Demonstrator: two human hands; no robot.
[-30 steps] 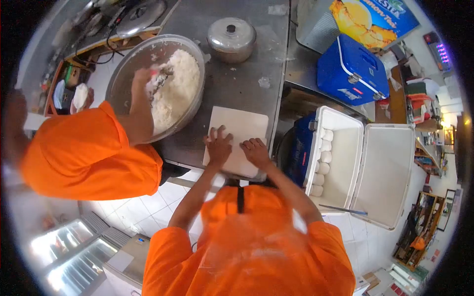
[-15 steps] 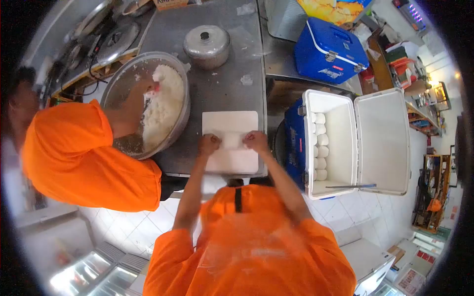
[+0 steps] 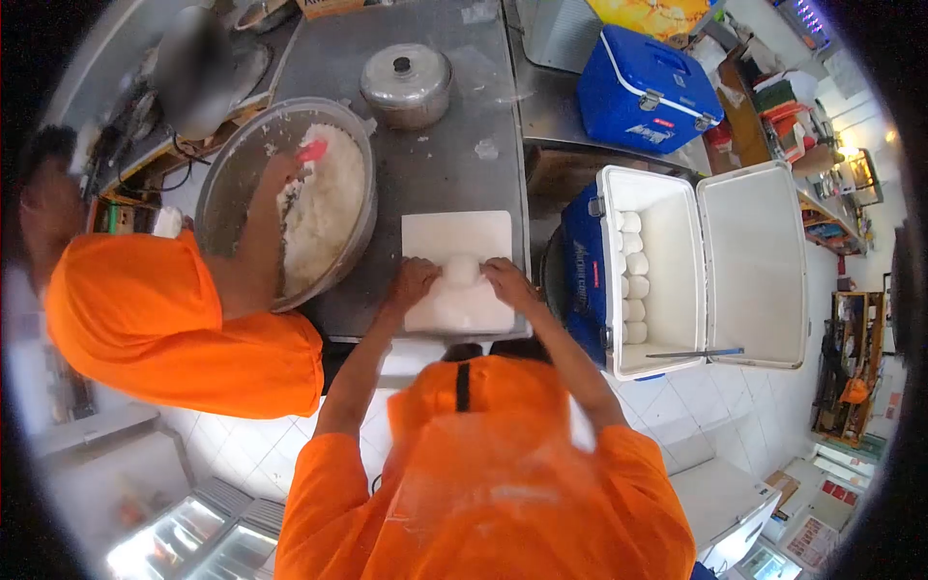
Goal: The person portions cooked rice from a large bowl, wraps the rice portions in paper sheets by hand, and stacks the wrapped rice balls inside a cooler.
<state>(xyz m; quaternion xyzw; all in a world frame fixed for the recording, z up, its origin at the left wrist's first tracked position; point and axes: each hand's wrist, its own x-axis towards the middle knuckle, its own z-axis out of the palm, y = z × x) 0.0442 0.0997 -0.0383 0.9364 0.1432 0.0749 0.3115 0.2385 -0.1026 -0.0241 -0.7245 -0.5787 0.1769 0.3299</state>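
Observation:
A white board (image 3: 456,230) lies at the near edge of the dark table. A rounded white lump (image 3: 462,269), like a small packed bundle, sits on its middle. My left hand (image 3: 416,278) is closed just left of the lump, with its fingertips bent in. My right hand (image 3: 507,281) is closed on the lump's right side. Both seem to pinch the ends of something thin and white around the lump, but I cannot make it out.
Left, a co-worker's arm (image 3: 253,227) reaches with a red scoop (image 3: 312,151) into a large tub (image 3: 365,217) of white grains, likely rice. A lidded pot (image 3: 406,87) stands behind. Right are an open cooler (image 3: 667,275) with several white bundles (image 3: 634,285) and a closed blue cooler (image 3: 648,92).
The lump between my hands now shows as a rounder, clearer shape. My hands stay at its two sides. The co-worker's red scoop has come up into view on the white grains.

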